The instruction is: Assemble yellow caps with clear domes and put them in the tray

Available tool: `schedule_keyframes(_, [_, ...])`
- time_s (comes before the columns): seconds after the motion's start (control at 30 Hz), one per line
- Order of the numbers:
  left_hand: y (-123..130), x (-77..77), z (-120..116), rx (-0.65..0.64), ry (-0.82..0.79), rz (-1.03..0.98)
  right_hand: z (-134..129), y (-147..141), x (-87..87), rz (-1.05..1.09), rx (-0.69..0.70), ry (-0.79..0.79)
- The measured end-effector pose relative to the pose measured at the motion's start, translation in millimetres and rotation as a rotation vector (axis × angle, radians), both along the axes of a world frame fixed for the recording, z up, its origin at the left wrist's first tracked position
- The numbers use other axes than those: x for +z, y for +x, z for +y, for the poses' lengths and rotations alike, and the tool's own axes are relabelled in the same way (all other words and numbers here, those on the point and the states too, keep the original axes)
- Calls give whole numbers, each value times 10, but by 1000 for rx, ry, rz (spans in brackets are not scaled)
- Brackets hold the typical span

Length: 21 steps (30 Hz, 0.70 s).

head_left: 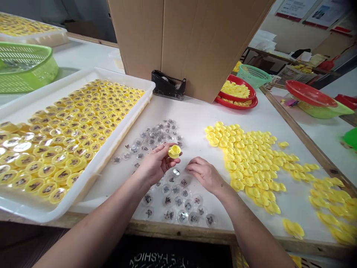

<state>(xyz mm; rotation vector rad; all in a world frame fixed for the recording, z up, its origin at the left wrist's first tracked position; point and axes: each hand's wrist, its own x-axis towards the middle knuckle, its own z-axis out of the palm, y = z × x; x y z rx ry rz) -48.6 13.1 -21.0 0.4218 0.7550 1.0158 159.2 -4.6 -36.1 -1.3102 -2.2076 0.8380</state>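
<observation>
**White worktable (192, 119): yellow cap (174, 151) pinched in left hand (156, 164)**

Head view. Tall cardboard carton (189, 44) blocks the back of the table, with a black tape dispenser (169, 85) at its foot. To its right, stacked red plates (241, 106) hold yellow parts, and a teal basket (253, 76) sits beyond them. On the left, a white plastic tray (113, 150) is packed with yellow-rimmed capsules, with a lime-green basket (25, 69) past it. Loose yellow caps (251, 160) are heaped right of the hands. Clear domes (167, 197) with dark bits inside are scattered around and below both hands.

Cap is held above the table, over the domes, between the hands. Round, no clear long axis. Hollow side faces up, slightly tipped toward the camera. Glossy bright yellow plastic.

Left hand is mostly closed, fingertips and thumb gripping the cap. Right hand (203, 174) is empty, palm down, fingers loosely curled. Cannot tell if it touches a dome.
</observation>
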Motion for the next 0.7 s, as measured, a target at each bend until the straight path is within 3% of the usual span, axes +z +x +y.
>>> schedule_keyframes(0.1, [32, -34, -24, -7, 8, 30, 4, 3, 67, 100, -58, -63])
schedule_keyframes(0.2, [69, -61, -58, -50, 42, 43, 0, 4, 224, 378, -100, -282])
schedule_keyframes(0.33, [121, -73, -118, -158, 66, 18, 40, -23, 380, 597, -61, -425])
schedule_keyframes(0.53, [147, -88, -156, -222, 95, -29, 104, -33, 322, 605, -57, -517])
schedule_keyframes(0.7, [176, -106, -156, -224, 78, -3, 48, -29, 243, 588, -98, -491])
